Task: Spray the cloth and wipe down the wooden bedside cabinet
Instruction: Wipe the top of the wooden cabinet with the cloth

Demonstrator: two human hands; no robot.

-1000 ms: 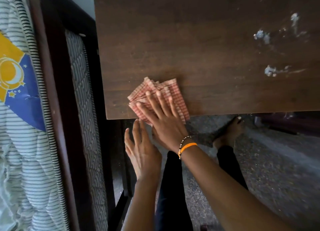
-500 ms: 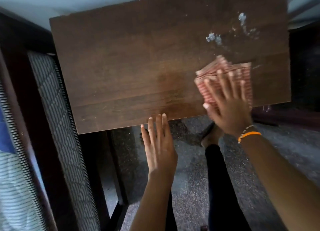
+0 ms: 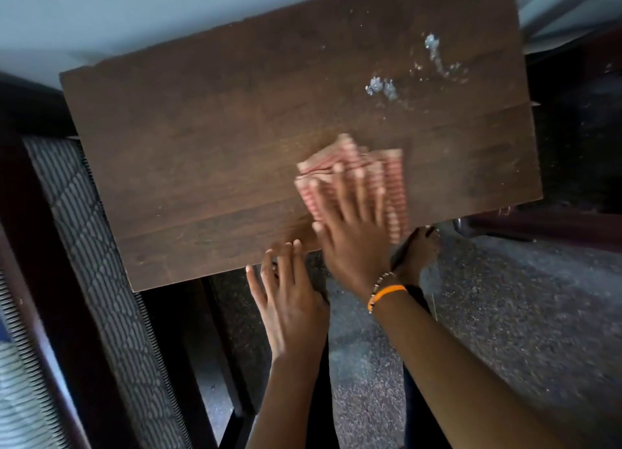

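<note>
From the head view we look down on the wooden bedside cabinet (image 3: 235, 152), its dark brown tabletop filling the upper half of the picture; on it, near the front edge and right of centre, lies the folded red-and-white checked cloth (image 3: 393, 186); our right hand (image 3: 353, 236) lies flat upon the cloth, its fingers (image 3: 340, 186) straight and spread, pressing it to the wood rather than curling round it; the hand and cloth are blurred. Our left hand (image 3: 289, 300) hovers at the front edge of the tabletop, left of the right hand, fingers straight and close together, holding nothing; whether its fingertips touch the edge we cannot tell. White blotches (image 3: 382, 88) mark the wood toward the far right corner, well apart from the cloth; an orange wristband (image 3: 387, 295) and a beaded one circle the right wrist; a bare foot (image 3: 419, 246) rests on the speckled floor (image 3: 521, 314) below the cabinet's edge; a patterned mattress (image 3: 84, 246) in a dark frame runs along the left.
</note>
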